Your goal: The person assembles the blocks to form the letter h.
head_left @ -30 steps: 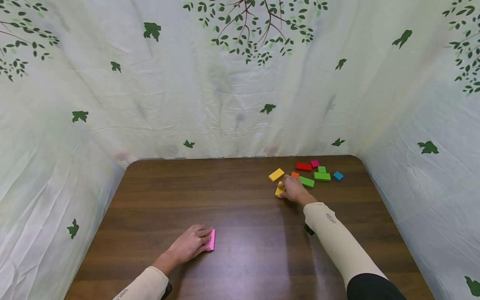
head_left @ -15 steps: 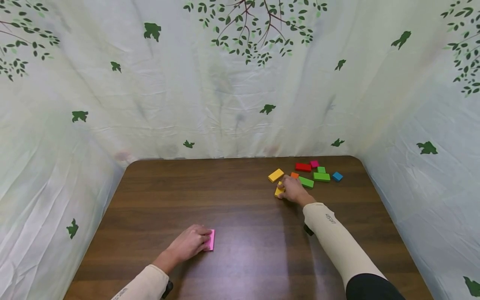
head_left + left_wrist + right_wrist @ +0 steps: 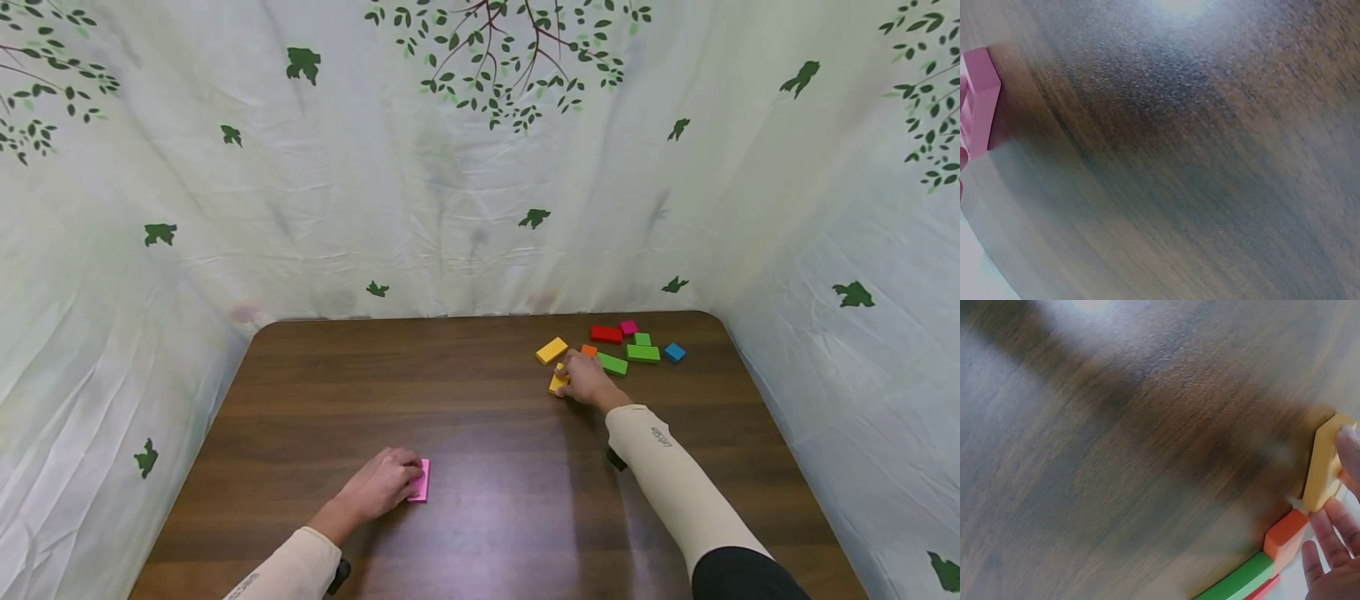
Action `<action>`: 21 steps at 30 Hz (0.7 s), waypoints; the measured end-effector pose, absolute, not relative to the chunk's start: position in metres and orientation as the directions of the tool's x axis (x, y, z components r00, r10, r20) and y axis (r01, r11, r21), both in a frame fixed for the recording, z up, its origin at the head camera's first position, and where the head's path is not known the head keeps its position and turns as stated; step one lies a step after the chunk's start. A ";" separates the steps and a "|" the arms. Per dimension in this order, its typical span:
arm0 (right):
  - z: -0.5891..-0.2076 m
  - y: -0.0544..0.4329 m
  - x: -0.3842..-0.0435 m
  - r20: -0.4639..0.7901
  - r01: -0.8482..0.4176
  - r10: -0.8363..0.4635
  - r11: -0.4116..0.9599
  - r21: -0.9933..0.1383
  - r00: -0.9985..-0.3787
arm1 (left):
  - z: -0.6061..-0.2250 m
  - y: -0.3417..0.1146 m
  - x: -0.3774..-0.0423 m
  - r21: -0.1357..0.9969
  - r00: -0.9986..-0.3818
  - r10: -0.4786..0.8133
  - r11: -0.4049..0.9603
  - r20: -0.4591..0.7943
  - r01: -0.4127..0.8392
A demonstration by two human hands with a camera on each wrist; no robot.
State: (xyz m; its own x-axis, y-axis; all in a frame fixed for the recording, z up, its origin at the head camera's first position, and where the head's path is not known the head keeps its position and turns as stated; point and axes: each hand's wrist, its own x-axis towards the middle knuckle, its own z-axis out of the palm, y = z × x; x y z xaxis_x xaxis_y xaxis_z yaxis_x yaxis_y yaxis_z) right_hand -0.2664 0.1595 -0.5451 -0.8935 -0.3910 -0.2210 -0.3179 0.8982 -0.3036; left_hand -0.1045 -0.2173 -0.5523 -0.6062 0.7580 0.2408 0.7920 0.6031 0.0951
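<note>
My left hand point(image 3: 382, 483) reaches in from the lower left, its curled fingers and thumb on the left part of a flat pink block point(image 3: 422, 482). In the left wrist view, fingertips show at the left edge against the same pink block point(image 3: 984, 94). Farther off to the right, my right hand point(image 3: 588, 381) pinches a yellow block point(image 3: 557, 385) lying at the near left of a block group. The right wrist view has the thumb on that yellow block point(image 3: 1321, 462) and fingers at its lower end; an orange block point(image 3: 1286, 534) and a green block point(image 3: 1241, 581) are just below.
Around the right hand lie another yellow block point(image 3: 552, 350), a red block point(image 3: 606, 334), a magenta block point(image 3: 628, 327), several green blocks point(image 3: 642, 354) and a blue block point(image 3: 675, 352). White leaf-printed cloth point(image 3: 465, 208) hangs behind the brown wooden table point(image 3: 337, 383).
The left thumb and fingers have drawn back a little to the left over the pink block, uncovering more of it. The right hand and the yellow block stay in place.
</note>
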 end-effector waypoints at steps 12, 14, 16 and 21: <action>-0.544 0.161 -0.268 -0.164 -0.422 -0.479 0.859 -0.290 -0.862 | -0.552 -0.216 -0.105 0.143 -0.620 0.751 0.604 0.225 0.784; -0.544 0.160 -0.268 -0.168 -0.418 -0.476 0.860 -0.292 -0.863 | -0.552 -0.215 -0.105 0.154 -0.630 0.747 0.611 0.213 0.777; -0.543 0.158 -0.268 -0.170 -0.413 -0.472 0.861 -0.296 -0.865 | -0.551 -0.215 -0.105 0.164 -0.640 0.743 0.619 0.197 0.768; -0.542 0.154 -0.267 -0.177 -0.407 -0.470 0.862 -0.302 -0.865 | -0.548 -0.215 -0.105 0.189 -0.660 0.734 0.633 0.164 0.751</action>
State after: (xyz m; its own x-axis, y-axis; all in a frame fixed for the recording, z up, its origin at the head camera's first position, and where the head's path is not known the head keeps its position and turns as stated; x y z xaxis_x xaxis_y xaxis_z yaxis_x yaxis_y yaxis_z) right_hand -0.2674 0.1543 -0.5422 -0.8646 -0.4703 -0.1770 -0.4072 0.8621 -0.3017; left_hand -0.1052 -0.2147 -0.5484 -0.6595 0.7337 0.1636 0.7509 0.6329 0.1888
